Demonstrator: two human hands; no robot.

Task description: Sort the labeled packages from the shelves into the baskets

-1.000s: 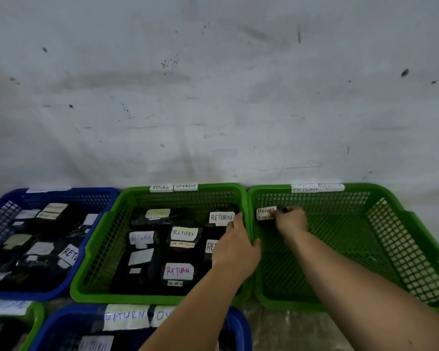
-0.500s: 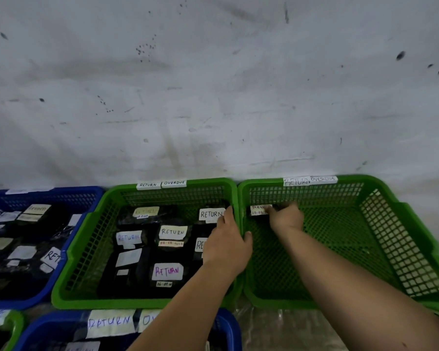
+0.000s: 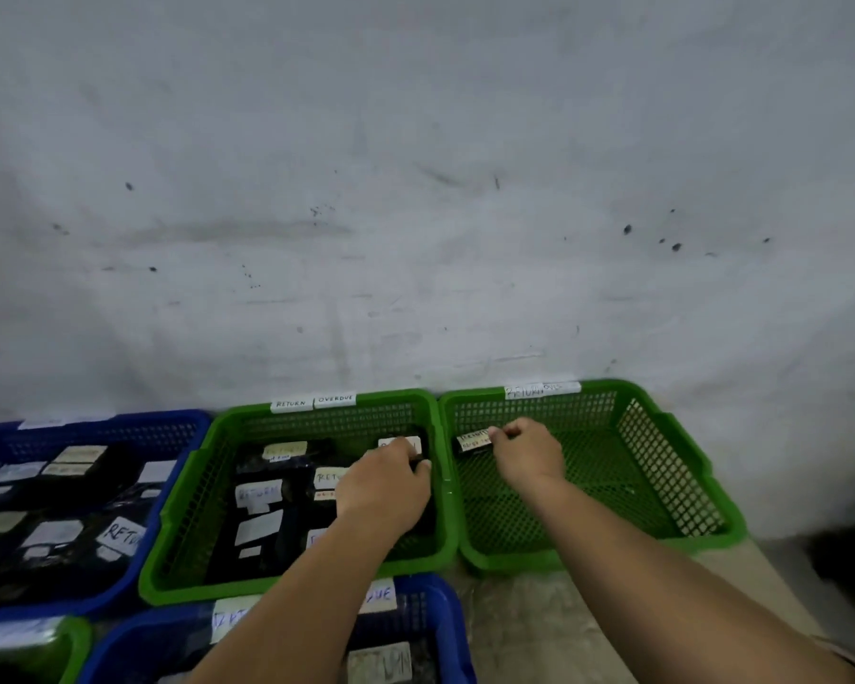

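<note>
Scene: A person leans over a row of mesh baskets set against a stained grey wall, both bare arms reaching forward.
Right hand: The right hand pinches a small dark package by its paper label, fingertips closed on it, at the far-left corner of the right green basket. The package sits low against the basket's back wall; whether it rests on the floor of the basket cannot be told.
Left hand: The left hand curls down over a black package at the far-right corner of the middle green basket, fingers bent around something dark; a firm grip cannot be confirmed.
Middle green basket: Tagged "RETURN" and "OVERDUE" on its far rim, it holds a layer of black packages with white and yellow labels, several reading "RETURN".
Left blue basket: The left blue basket is likewise well filled with labelled black packages.
Near baskets: A near blue basket and a green one at the lower-left edge also carry labels and contents, only partly in view.
Progress: Sorting looks well advanced for the left and middle baskets, while the right green basket appears to be only starting, with a single package in it.
Remaining: No shelves show here, so how many packages wait cannot be judged.
</note>
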